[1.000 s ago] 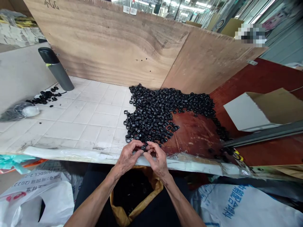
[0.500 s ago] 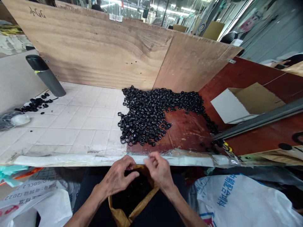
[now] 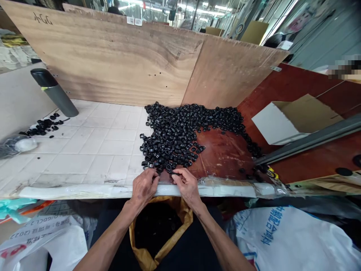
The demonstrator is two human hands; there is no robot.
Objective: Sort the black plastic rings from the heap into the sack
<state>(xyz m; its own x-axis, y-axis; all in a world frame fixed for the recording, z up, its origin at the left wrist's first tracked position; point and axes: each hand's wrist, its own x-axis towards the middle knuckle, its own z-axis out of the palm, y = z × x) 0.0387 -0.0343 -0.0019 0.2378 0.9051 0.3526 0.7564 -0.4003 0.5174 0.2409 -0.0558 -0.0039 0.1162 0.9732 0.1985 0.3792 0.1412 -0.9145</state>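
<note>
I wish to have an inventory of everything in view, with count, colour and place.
Table: one, white and red-brown, centre
Ring-like parts: many, black, piled mid-table
Small parts: uncounted cluster, black, left
Bottle: one, grey, black cap, left
Plastic bag: one, translucent, left edge
Wooden partition: one, light brown, behind
Side panel: one, red-brown, right
Open box: one, white and brown, right
Metal bar: one, grey, right
Open bag: one, yellow-brown, lower centre
Printed sacks: two or more, white, below table
Strips: several, teal, lower left
Ceiling lights: several, white, far background
Left hand: one, bare, pile's front edge
Right hand: one, bare, same edge
</note>
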